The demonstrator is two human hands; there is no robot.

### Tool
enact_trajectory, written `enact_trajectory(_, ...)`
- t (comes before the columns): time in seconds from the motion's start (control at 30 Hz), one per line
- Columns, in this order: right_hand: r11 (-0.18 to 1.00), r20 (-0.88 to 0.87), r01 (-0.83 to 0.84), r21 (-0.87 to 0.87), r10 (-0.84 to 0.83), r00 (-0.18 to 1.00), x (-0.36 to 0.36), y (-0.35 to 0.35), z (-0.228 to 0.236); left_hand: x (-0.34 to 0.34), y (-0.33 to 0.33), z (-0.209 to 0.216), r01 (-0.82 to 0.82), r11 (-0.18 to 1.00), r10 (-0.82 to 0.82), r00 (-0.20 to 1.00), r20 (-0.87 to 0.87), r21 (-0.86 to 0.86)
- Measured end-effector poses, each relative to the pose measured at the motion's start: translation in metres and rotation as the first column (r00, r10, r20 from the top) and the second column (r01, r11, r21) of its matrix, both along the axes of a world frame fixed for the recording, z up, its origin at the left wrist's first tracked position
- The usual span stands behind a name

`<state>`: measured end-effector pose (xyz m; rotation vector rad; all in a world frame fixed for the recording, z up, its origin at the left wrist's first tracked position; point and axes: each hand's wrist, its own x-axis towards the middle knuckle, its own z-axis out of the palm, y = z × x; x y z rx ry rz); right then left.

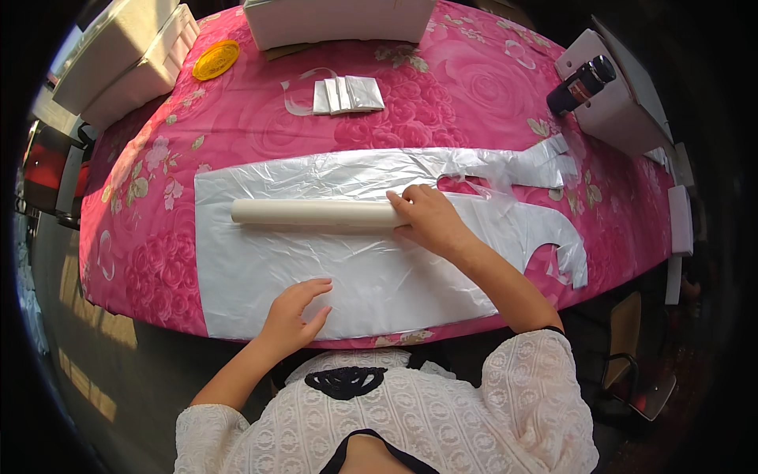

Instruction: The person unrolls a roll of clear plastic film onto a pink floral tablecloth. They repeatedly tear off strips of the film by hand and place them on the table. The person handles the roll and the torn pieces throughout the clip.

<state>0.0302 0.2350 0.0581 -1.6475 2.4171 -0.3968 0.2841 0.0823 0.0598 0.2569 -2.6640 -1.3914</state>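
A large white plastic carrier bag [260, 276] lies spread flat on the table, its handle loops and cut-outs pointing to the right. Across its middle rests a long white tube [308, 212], lying left to right. My right hand [430, 221] grips the tube's right end, with the fingers over the top. Just below the tube, over the near part of the bag, my left hand [294, 317] holds nothing; its fingers and thumb are apart. The bag's surface is creased, mostly along its far side.
A pink floral cloth [253, 126] covers the table. Several folded white plastic packets [347, 95] lie beyond the bag. A yellow round coil [215, 60] is at the far left. White boxes [339, 24] stand along the back; a dark bottle [581, 85] is at the right.
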Motion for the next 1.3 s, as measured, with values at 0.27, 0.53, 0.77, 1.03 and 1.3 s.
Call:
enact_trajectory(0.27, 0.987, 0.234, 0.051, -0.150, -0.015, 0.972, 0.104, 0.074, -0.023, -0.043, 0.040, -0.031, 0.070, 0.937, -0.092, 0.995, -0.048, -0.343)
enact_trajectory(0.53, 0.975, -0.357, 0.217, -0.041, -0.217, 0.908, -0.086, 0.089, -0.035, -0.069, 0.065, -0.047, 0.040, 0.969, -0.075, 0.988, -0.135, -0.244)
enact_trajectory(0.77, 0.878, -0.433, 0.398, -0.266, -0.478, 0.764, -0.045, 0.103, -0.004, -0.073, 0.073, -0.039, 0.182, 0.958, -0.195, 0.980, -0.038, -0.223)
enact_trajectory(1.03, 0.955, 0.070, 0.159, -0.252, -0.146, 0.987, 0.051, 0.111, -0.032, -0.085, 0.096, -0.040, 0.176, 0.935, -0.198, 0.979, -0.042, -0.309)
enact_trajectory(1.3, 0.995, -0.149, 0.013, -0.101, -0.028, 0.988, -0.012, 0.138, -0.045, -0.091, 0.107, -0.040, 0.162, 0.945, -0.187, 0.981, -0.061, -0.286)
